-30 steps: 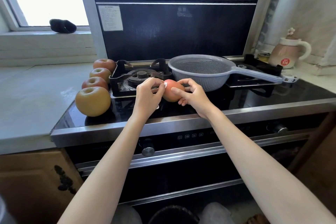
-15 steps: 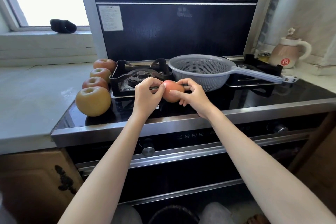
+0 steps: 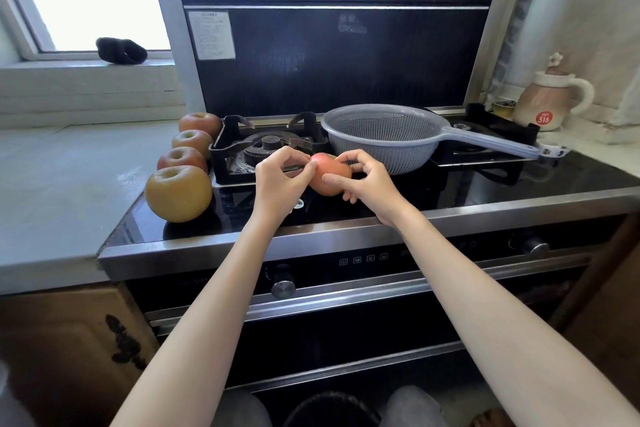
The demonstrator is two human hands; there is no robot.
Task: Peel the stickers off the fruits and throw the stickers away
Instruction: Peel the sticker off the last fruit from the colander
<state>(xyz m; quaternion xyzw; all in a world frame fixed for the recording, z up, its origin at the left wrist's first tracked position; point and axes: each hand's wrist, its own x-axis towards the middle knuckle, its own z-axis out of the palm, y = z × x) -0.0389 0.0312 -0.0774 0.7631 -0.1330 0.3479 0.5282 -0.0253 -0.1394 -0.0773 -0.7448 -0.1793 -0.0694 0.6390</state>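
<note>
I've got a small reddish fruit [image 3: 327, 174] up in the air over the front of the stove [image 3: 450, 191], between the burner [image 3: 268, 146] and the grey strainer [image 3: 382, 137]. My right hand [image 3: 369, 184] is cradling it from the right side, thumb laid across the front, fingers curled round the back, closed on it. My left hand [image 3: 280, 180] is in tight against the fruit's left shoulder, thumb and forefinger pressed together right at the skin. I'd guess they're working the edge of a sticker, but the sticker itself is hidden behind my fingertips, so I can't say whether it's lifted.

The fruit looks firm and smooth, light enough for one hand, a bit slick, so the hold belongs around its widest part, not squeezed hard enough to bruise. The sticker will be thin and floppy, likely to tear or cling to my finger; best taken at a raised corner with a nail and pulled low along the skin.

Four bigger fruits wait in a row along the left edge of the stove, the nearest one [image 3: 178, 192] yellowish brown, just beside the table [image 3: 52, 184]. No stickers visible on them from here. A dark round shape at the bottom edge, between my knees, may be a bin [image 3: 329, 409].
</note>
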